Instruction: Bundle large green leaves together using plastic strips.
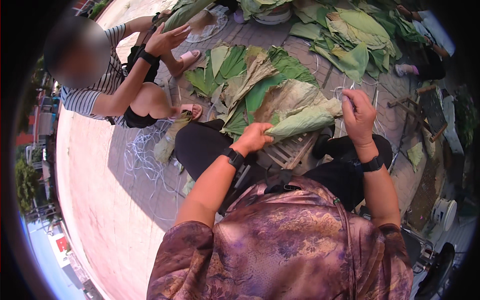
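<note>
A rolled bundle of large lotus leaves [305,120], pale green outside and brown and dry inside, lies slanting over my lap. My left hand [253,138] is closed on its near left end, thumb on top. Beyond the bundle's right end my right hand [359,111] is raised, fingers curled into a pinch. Thin white string [352,86] shows at its fingertips and seems held there; the exact grip is partly hidden. Under the bundle, between my knees, stands a slatted wooden stool [290,152]. More green lotus leaves [225,67] spread out just beyond.
At the left a person [107,85] in a striped shirt sits handling leaves. Tangled white string [147,155] lies on the paving by my left knee. A big leaf pile [357,37] is at the far right, near another person [437,32]. A folding stool [431,112] stands right.
</note>
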Tool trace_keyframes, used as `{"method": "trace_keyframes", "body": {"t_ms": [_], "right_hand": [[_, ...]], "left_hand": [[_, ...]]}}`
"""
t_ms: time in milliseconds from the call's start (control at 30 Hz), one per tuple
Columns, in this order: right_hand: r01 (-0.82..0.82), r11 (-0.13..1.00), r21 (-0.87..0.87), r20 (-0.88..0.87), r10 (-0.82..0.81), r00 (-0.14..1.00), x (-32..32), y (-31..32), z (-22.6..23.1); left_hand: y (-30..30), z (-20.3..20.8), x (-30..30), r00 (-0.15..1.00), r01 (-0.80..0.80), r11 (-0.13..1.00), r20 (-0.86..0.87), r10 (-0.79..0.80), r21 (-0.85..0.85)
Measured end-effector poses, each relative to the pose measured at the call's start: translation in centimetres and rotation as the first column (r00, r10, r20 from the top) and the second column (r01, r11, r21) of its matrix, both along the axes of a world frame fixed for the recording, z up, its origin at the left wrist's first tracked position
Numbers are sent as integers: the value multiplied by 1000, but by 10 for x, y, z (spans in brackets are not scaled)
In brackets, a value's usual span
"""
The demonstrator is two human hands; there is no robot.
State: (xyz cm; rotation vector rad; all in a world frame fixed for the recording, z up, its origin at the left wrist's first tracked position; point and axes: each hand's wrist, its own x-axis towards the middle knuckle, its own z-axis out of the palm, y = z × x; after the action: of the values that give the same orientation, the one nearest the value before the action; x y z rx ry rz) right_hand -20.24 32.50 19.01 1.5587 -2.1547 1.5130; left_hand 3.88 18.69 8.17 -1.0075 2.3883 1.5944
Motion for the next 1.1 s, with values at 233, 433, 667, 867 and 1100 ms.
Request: {"method": "trace_keyframes", "body": {"t_ms": [233, 433, 667, 867, 1100], "right_hand": [[-235, 950, 204, -428, 303, 851, 68, -14, -45], [-163, 889, 428, -564, 404, 721, 75, -55, -93], [-113, 809, 576, -512, 465, 723, 73, -76, -105], [-98, 654, 750, -404, 571, 715, 71, -92, -86], [307, 944, 123, 63, -317, 946, 10, -45, -43]], "left_hand": [[-63, -12, 2, 959, -199, 611, 26, 281, 766], [-63, -11, 0, 933, -266, 544, 72, 351, 796], [11, 17, 0, 957, -279, 628, -262, 123, -726], [22, 9, -9, 998, -45, 503, -55, -5, -863], [-1, 15, -14, 1000, -9, 603, -22, -14, -798]]}}
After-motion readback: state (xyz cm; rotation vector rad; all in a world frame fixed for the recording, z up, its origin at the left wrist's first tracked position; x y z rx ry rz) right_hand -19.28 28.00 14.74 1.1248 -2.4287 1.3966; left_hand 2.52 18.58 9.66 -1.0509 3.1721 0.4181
